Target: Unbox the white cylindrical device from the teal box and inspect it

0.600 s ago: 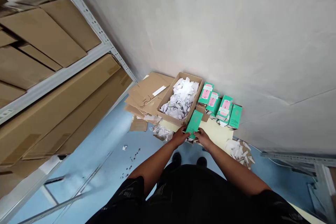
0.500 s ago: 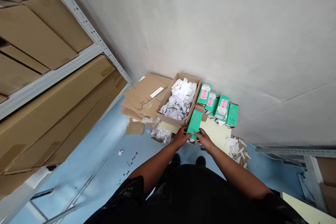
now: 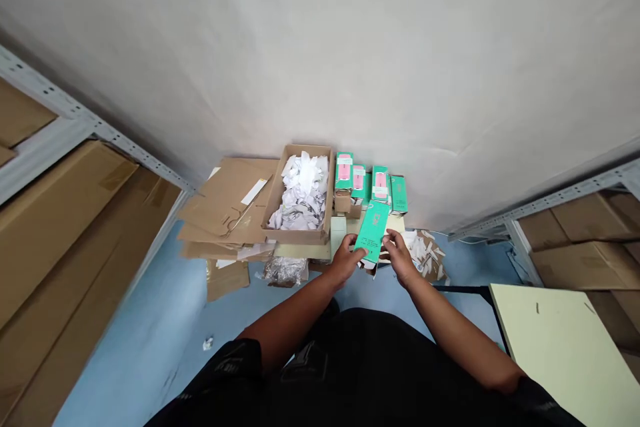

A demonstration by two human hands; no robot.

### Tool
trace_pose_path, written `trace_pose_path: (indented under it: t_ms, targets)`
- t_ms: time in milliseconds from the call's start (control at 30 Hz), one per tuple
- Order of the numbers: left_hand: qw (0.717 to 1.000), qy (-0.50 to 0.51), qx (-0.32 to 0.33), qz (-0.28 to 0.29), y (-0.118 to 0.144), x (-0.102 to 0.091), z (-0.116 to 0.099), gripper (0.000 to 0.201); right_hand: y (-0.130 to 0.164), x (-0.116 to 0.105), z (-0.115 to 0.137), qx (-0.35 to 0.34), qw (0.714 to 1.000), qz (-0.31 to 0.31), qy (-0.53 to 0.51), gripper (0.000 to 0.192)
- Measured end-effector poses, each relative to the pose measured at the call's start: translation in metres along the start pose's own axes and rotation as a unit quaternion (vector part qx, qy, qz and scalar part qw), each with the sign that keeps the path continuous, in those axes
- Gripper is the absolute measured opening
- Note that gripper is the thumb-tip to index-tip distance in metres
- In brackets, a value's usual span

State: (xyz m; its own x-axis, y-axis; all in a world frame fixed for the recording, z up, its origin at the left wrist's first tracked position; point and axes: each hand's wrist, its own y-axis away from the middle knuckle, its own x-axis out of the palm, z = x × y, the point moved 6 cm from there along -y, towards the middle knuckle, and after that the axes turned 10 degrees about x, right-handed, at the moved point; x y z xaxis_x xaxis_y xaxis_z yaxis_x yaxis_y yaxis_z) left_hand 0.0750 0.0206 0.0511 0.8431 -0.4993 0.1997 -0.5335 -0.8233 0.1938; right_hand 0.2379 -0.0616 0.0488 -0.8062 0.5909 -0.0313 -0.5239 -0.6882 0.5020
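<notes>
A green cardboard box [image 3: 373, 230] with pink and dark print is held at a tilt in front of me, its lower end toward me. My left hand [image 3: 346, 259] grips its lower left side, thumb lying on the printed face. At the lower right edge, the fingers of my right hand [image 3: 399, 255] are curled against the box. White material shows at the box's near end; I cannot tell whether it is a flap or something inside. Beyond it stand several similar green boxes [image 3: 380, 183], some with pink panels and white labels.
An open carton [image 3: 270, 235] of crumpled white paper stands left of the green boxes. Flattened cardboard [image 3: 210, 207] is stacked farther left, with clear plastic wrap [image 3: 285, 270] below. Paper scraps [image 3: 427, 257] lie right. Shelving [image 3: 65, 107] flanks both sides; a pale tabletop [image 3: 560, 347] is lower right.
My view has swung to the right. The green box has turned, its far end leaning right and more of its print showing. Both hands stay at its near end.
</notes>
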Motion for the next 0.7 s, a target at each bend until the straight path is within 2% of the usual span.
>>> trace_pose_path:
  t_ms: [133, 233, 533, 700]
  targets:
    - [0.995, 0.009, -0.032, 0.092, 0.005, 0.064, -0.01, 0.051, 0.016, -0.056, 0.012, -0.034, 0.998, -0.046, -0.037, 0.067]
    - [0.987, -0.011, -0.027, 0.156, 0.013, 0.122, -0.014, 0.054, 0.034, -0.112, 0.01, -0.05, 0.994, -0.089, -0.047, 0.064]
    - [0.956, -0.073, -0.029, 0.282, 0.058, 0.315, 0.018, 0.061, 0.104, -0.307, -0.026, -0.091, 0.967, -0.204, -0.124, 0.067]
    - [0.936, -0.075, -0.016, 0.343, 0.077, 0.409, 0.025, 0.049, 0.139, -0.397, -0.041, -0.105, 0.944, -0.282, -0.132, 0.059]
